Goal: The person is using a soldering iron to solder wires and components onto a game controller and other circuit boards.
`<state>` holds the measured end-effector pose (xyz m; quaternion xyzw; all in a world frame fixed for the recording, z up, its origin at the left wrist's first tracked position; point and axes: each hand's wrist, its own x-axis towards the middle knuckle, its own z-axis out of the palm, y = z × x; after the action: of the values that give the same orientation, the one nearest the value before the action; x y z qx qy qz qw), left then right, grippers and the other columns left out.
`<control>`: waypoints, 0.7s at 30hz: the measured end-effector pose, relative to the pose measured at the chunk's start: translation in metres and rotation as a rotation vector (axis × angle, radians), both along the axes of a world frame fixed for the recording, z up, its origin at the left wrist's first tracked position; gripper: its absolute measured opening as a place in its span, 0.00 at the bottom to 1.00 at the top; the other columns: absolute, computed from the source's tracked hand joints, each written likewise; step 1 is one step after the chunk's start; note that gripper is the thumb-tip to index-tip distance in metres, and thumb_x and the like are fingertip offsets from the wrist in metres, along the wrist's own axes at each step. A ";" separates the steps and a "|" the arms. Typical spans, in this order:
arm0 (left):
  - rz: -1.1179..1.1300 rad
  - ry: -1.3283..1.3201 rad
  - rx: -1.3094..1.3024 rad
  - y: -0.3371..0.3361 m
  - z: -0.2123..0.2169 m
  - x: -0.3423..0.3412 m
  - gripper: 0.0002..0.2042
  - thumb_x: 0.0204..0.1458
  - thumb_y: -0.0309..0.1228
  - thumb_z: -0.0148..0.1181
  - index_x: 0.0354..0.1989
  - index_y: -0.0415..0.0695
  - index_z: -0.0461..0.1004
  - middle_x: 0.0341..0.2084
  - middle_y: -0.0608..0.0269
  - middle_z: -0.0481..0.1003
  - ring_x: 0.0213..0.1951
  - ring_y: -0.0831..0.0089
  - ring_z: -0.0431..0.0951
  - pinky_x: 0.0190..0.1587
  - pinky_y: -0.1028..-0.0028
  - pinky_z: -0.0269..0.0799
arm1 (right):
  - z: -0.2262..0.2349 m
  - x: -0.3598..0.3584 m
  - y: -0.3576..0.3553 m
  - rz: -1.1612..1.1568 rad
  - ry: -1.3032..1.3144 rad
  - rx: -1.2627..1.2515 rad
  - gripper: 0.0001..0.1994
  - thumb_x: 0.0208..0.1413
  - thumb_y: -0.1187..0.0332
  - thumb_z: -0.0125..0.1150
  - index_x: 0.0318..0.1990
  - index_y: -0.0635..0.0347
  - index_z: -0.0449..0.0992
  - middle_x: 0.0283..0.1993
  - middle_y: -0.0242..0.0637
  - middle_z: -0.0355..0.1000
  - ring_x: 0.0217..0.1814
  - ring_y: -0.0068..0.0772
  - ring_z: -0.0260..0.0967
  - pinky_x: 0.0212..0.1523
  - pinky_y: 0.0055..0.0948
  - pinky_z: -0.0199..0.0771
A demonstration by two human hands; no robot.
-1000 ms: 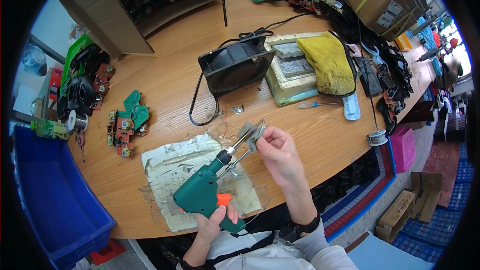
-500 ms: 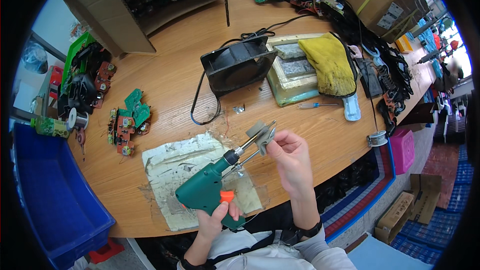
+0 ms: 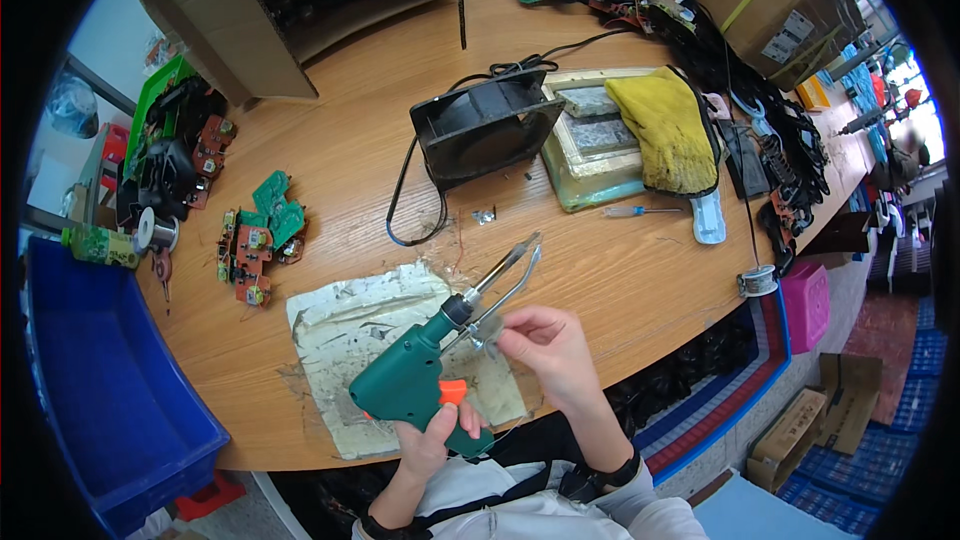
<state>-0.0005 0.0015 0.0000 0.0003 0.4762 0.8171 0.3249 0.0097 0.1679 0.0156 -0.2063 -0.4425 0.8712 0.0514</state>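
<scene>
My left hand is wrapped round the handle of a green soldering gun with an orange trigger. The gun's metal tip and the thin bent feed tube beside it point up and to the right. In a pinch of thumb and fingers, my right hand holds a small grey folded piece, like cloth or abrasive sheet, against the lower part of that tube, near the gun's black collar. Fingers hide part of the grey piece. Under the gun lies a stained white cloth.
Beyond the gun stand a black fan and a framed box with a yellow glove on it. Circuit boards and a blue bin are at left. A screwdriver and a solder spool lie right.
My right hand has slid the grey piece down from the tip end toward the gun's body, leaving the tip and tube end exposed. My left hand keeps its hold on the soldering gun.
</scene>
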 end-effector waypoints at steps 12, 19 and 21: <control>0.019 0.080 -0.085 0.004 0.001 0.002 0.17 0.47 0.31 0.48 0.43 0.41 0.52 0.16 0.58 0.63 0.18 0.70 0.66 0.26 0.66 0.68 | 0.014 0.001 -0.006 0.044 -0.023 0.031 0.08 0.43 0.77 0.58 0.34 0.68 0.71 0.33 0.36 0.70 0.35 0.21 0.66 0.39 0.20 0.65; 0.004 0.027 0.026 0.001 0.000 0.001 0.18 0.47 0.32 0.49 0.44 0.41 0.53 0.16 0.58 0.63 0.18 0.70 0.66 0.25 0.67 0.68 | 0.008 -0.001 -0.012 0.006 0.025 0.014 0.09 0.43 0.79 0.57 0.34 0.68 0.71 0.32 0.36 0.70 0.33 0.20 0.67 0.36 0.18 0.66; 0.021 0.001 0.043 0.001 0.001 0.002 0.18 0.47 0.33 0.50 0.43 0.41 0.53 0.16 0.59 0.63 0.18 0.70 0.66 0.25 0.67 0.68 | 0.004 -0.002 -0.012 0.014 0.027 -0.049 0.09 0.43 0.79 0.57 0.35 0.68 0.70 0.32 0.36 0.70 0.33 0.20 0.66 0.37 0.18 0.66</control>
<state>0.0011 0.0029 0.0009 0.0026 0.4587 0.8304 0.3163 0.0077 0.1556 0.0200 -0.1928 -0.4216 0.8848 0.0460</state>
